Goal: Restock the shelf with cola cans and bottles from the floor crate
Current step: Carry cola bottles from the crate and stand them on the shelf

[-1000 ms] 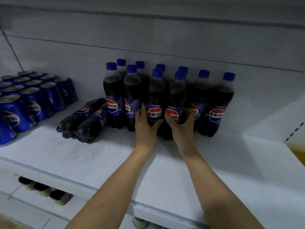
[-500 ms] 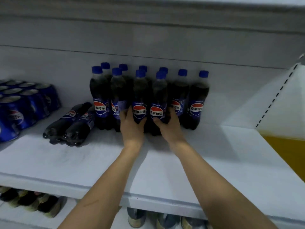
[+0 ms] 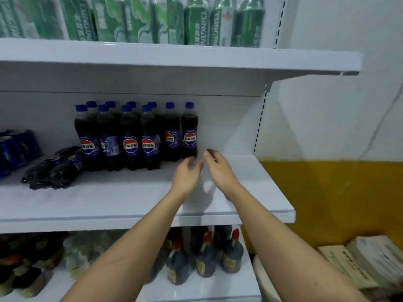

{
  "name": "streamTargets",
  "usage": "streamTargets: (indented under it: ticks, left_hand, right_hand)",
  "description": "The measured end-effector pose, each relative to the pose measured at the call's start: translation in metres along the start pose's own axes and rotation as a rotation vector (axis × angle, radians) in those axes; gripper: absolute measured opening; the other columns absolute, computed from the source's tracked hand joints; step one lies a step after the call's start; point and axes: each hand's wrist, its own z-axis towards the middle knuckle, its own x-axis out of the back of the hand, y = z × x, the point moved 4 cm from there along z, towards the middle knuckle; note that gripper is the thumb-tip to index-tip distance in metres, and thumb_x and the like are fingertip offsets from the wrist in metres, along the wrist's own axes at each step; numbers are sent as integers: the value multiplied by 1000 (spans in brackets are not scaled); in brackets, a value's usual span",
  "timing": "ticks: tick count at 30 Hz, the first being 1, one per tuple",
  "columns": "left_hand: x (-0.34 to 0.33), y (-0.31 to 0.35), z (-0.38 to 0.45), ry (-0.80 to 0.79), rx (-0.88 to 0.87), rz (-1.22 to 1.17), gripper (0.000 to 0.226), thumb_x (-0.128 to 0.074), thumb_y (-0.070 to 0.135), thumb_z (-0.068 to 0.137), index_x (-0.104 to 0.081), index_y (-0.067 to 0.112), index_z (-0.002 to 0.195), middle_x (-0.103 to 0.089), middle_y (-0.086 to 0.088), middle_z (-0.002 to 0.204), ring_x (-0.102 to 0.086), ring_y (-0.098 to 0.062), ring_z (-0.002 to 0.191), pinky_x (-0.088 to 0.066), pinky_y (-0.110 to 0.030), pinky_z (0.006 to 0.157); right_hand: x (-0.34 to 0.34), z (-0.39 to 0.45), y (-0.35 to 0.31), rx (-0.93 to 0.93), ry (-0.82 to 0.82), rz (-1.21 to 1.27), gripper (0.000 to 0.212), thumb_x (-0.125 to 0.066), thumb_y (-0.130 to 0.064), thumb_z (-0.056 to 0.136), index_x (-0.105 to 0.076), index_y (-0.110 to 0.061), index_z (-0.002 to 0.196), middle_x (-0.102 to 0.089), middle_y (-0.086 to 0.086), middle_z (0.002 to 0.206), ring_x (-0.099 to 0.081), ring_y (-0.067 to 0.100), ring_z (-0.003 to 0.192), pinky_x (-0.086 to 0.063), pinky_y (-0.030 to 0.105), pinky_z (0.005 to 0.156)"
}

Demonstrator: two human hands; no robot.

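Observation:
Several upright cola bottles point(image 3: 130, 138) with blue caps stand in two rows at the back of the white middle shelf point(image 3: 122, 201). Two more cola bottles point(image 3: 54, 167) lie on their sides to the left of them. Blue cola cans point(image 3: 15, 147) sit at the shelf's far left. My left hand point(image 3: 187, 173) and my right hand point(image 3: 218, 168) hover empty over the shelf, just right of the rightmost bottle, fingers relaxed and touching nothing. The floor crate is out of view.
Green beer cans point(image 3: 218, 20) fill the upper shelf. Dark sauce bottles point(image 3: 205, 258) with red caps stand on the lower shelf, with packaged goods to their left. A yellow-and-white wall lies to the right, with stacked books point(image 3: 366, 258) at the lower right.
Both hands have let go of the front bottles and pulled back to the right. The view has drawn back and now takes in the upper and lower shelves.

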Motion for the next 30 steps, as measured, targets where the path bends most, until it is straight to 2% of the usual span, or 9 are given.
streamTargets:
  ticks: [2, 5, 9, 20, 22, 24, 26, 28, 30]
  left_hand:
    - [-48, 21, -31, -163, 47, -80, 51, -41, 44, 104, -47, 17, 147, -50, -4, 149, -46, -21, 135, -36, -37, 113]
    - [-117, 58, -80, -289, 55, -138, 56, -30, 53, 104, -43, 23, 150, -45, -3, 152, -40, -20, 140, -30, -37, 114]
    - [-208, 105, -144, -458, 29, -219, 60, -28, 55, 104, -37, 21, 153, -40, -2, 157, -34, -19, 145, -26, -35, 114]
    - [-442, 157, -309, -877, -58, -126, 61, -23, 54, 105, -38, 20, 153, -39, -3, 157, -32, -18, 146, -21, -39, 121]
    - [-481, 159, -332, -936, -40, -135, 59, -23, 51, 106, -40, 18, 152, -40, -4, 156, -35, -18, 144, -25, -38, 119]
    - [-521, 160, -354, -1006, -15, -160, 55, -25, 47, 107, -45, 15, 147, -46, -3, 149, -40, -19, 140, -30, -32, 112]
    - [-567, 156, -374, -1100, -7, -155, 61, -26, 58, 103, -51, 17, 141, -50, -1, 143, -42, -21, 139, -30, -36, 114]
    - [-626, 139, -392, -1165, 42, -140, 93, -30, 88, 82, -48, 22, 145, -47, -1, 152, -43, -23, 140, -29, -46, 119]
    - [-673, 128, -413, -1237, 89, -134, 97, -34, 90, 80, -45, 22, 148, -46, -2, 153, -42, -23, 141, -29, -48, 119]
  right_hand:
    - [45, -31, 12, -54, 31, -34, 48, -38, -40, 106, -42, -17, 149, -45, 0, 151, -40, 18, 140, -29, 23, 102]
    - [121, -81, 26, -90, 114, -52, 47, -35, -38, 108, -41, -18, 149, -42, -1, 154, -37, 15, 141, -26, 22, 101]
    - [225, -149, 49, -151, 296, -59, 47, -33, -36, 109, -41, -15, 150, -41, 1, 155, -35, 13, 142, -23, 16, 98]
    - [440, -325, 127, -437, 677, -37, 56, -28, -51, 106, -37, -22, 153, -35, -3, 158, -33, 19, 145, -25, 33, 115]
    - [468, -353, 148, -499, 741, -6, 58, -29, -55, 104, -42, -23, 151, -38, -1, 158, -38, 19, 142, -30, 38, 116]
    - [495, -380, 168, -563, 798, 31, 55, -29, -51, 106, -40, -22, 151, -37, -1, 157, -39, 17, 140, -32, 31, 109]
    - [526, -403, 191, -604, 841, 72, 52, -29, -45, 108, -42, -16, 149, -45, 0, 149, -45, 11, 129, -36, 27, 98]
    - [552, -424, 210, -621, 870, 55, 50, -29, -40, 109, -44, -12, 147, -50, -6, 135, -45, 7, 121, -37, 22, 91]
    - [576, -441, 236, -663, 915, 52, 54, -30, -47, 107, -44, -15, 148, -47, -7, 145, -44, 10, 131, -34, 23, 99]
